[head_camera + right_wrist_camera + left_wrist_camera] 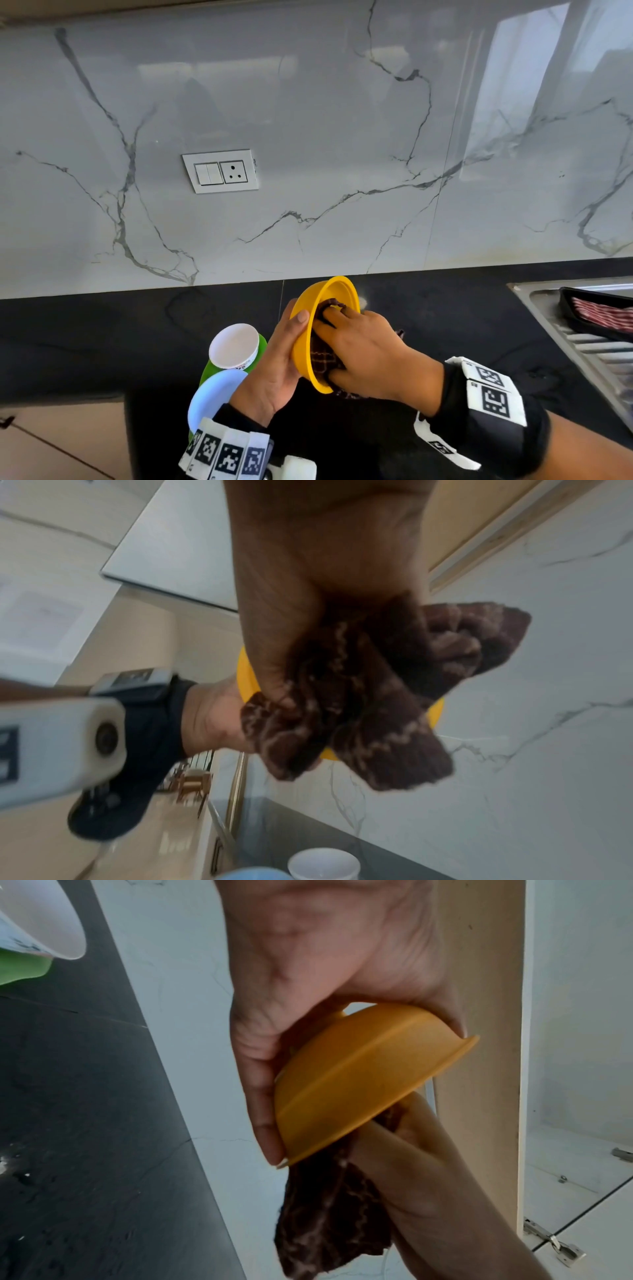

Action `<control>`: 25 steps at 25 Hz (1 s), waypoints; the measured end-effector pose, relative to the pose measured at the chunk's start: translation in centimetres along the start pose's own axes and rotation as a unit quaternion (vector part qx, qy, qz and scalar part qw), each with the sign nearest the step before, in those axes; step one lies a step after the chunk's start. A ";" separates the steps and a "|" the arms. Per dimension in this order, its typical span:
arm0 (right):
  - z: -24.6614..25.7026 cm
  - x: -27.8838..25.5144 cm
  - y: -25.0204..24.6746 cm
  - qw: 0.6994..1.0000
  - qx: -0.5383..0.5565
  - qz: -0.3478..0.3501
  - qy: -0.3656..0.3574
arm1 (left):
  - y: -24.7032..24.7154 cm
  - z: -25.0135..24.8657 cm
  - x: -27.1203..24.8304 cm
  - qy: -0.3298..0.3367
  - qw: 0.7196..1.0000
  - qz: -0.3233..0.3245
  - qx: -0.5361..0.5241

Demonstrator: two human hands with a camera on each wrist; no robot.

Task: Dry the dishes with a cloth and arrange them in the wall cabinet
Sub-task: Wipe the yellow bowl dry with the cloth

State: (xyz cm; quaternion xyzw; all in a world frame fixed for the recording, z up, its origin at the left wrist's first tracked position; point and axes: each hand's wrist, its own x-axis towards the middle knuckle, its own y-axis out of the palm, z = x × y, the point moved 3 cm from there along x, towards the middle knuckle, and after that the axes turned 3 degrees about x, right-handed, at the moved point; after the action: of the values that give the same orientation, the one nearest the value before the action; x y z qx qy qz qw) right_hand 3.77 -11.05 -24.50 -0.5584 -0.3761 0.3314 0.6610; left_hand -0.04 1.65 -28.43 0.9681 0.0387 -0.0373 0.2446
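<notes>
Both wrists sit close: the left hand (pixel 274 363) cups a tilted yellow bowl (pixel 308 342) from behind, thumb hooked over its rim, while the right hand (pixel 363 353) bunches the brown cloth (pixel 322 356) inside it. Pushing too hard could pop the slick bowl free toward the white cup (pixel 234 346) beside the left hand.

Yellow bowl (pixel 303 353), brown checked cloth (pixel 322 359), white cup (pixel 234 346).

Black wrist sleeves (pixel 479 421); white bands of square-code markers (pixel 226 455).
</notes>
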 end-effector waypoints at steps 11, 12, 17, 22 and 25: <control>-0.4 -0.5 0.2 0.979 0.196 -0.032 -0.045 | 0.9 -1.2 -0.1 0.015 1.000 0.008 -0.008; -0.4 -0.5 0.2 0.986 0.160 -0.030 -0.027 | 0.9 -1.0 -0.1 0.015 1.000 0.007 -0.009; -0.1 -0.6 -0.4 0.995 0.084 -0.041 0.027 | 1.0 -0.6 -0.1 0.040 0.999 0.014 0.025; -0.3 -0.9 -1.4 0.969 0.246 0.012 0.034 | 1.5 -0.7 0.3 0.042 0.998 0.037 0.014; -0.5 -1.3 -1.5 0.885 0.465 0.012 0.008 | 1.4 -0.4 0.4 0.033 0.999 0.020 -0.004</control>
State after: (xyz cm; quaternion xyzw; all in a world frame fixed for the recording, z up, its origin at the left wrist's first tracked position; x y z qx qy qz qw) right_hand 3.55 -12.61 -23.26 -0.1946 -0.1670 0.4719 0.8435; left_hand 0.55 0.63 -27.46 0.9685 0.0280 -0.0001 0.2474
